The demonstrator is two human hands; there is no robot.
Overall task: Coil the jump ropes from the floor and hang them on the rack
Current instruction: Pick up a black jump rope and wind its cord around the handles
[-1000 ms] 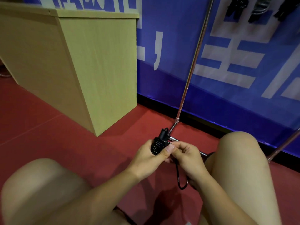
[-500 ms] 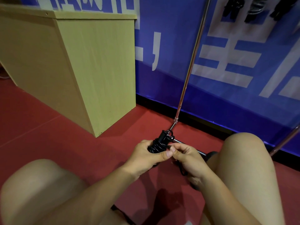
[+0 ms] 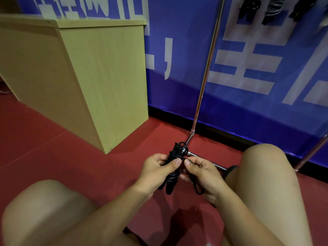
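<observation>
Head view, read left to right. A light wooden cabinet (image 3: 85, 77) stands on the red floor (image 3: 44, 148) against a blue banner (image 3: 257, 107) with white characters. Between the person's bare knees, the left hand (image 3: 156, 173) grips a bundled black jump rope (image 3: 173, 171), fingers curled round the coil and thumb pressed on its front; the handles project above and below the fist. Just beside it, the right hand (image 3: 202, 176) pinches a loose strand of the same rope, which loops below the palm. Behind the hands stands the chrome rack (image 3: 206, 75), its upright rising to the top edge; dark ropes (image 3: 252, 8) hang near the upper right.
</observation>
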